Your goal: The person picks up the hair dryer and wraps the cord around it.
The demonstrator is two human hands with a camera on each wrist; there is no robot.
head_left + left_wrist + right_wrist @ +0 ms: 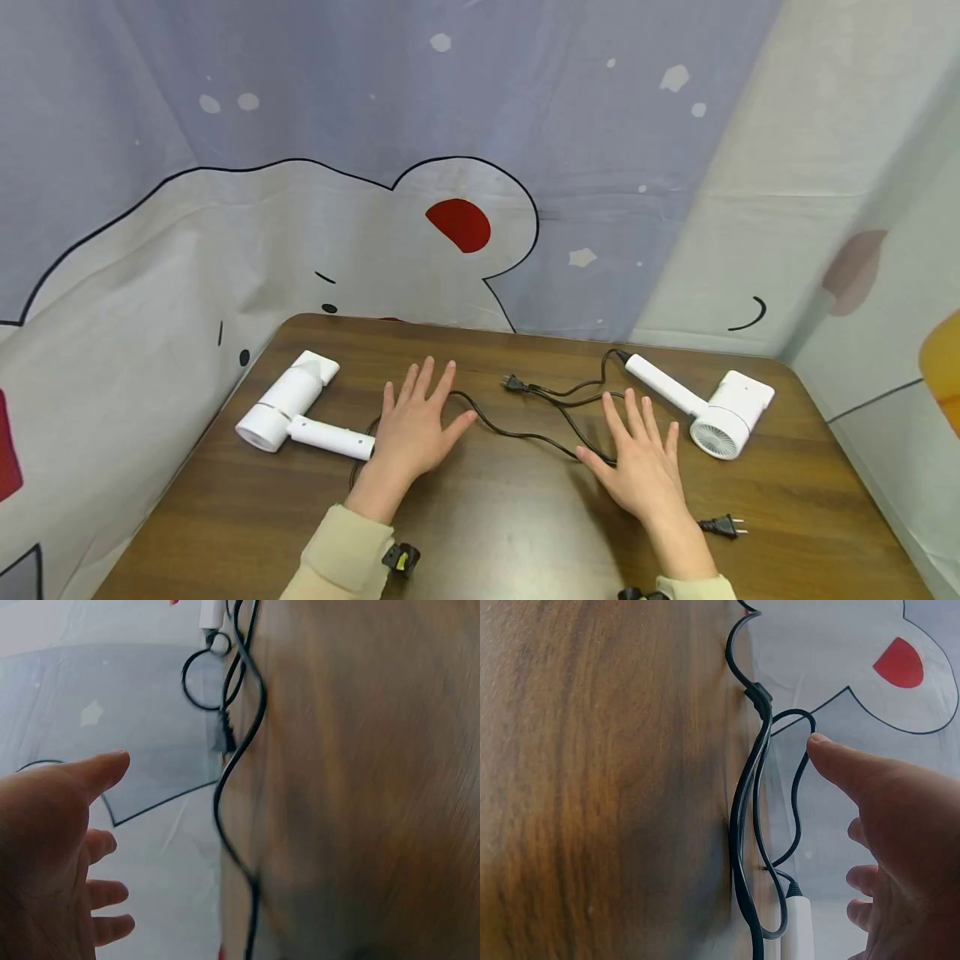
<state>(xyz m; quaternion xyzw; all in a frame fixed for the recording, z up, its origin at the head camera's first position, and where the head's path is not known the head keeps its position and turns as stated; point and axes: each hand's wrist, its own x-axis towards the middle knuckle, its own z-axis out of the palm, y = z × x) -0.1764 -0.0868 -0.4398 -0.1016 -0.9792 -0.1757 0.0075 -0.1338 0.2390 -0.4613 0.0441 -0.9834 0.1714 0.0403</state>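
My left hand (pixel 412 429), fingers straight and spread, is held over the table beside the handle of a white hair dryer (pixel 285 402). Likewise spread, my right hand (pixel 641 467) hovers over black cords, left of a second white hair dryer (pixel 731 417) whose handle points up and left. Neither hand holds anything. A black cord (pixel 517 433) runs between the hands; part of it is hidden behind them. One black plug (pixel 513 383) lies near the back middle, another plug (pixel 723 526) to the right of my right wrist. The left wrist view shows my thumb (pixel 97 776) apart from the cord (pixel 236 757).
The brown wooden table (pixel 480 517) has rounded back corners. A printed curtain (pixel 360 242) hangs behind it and down both sides, close to the table's edges. Dark straps with small devices (pixel 401 558) sit at both wrists.
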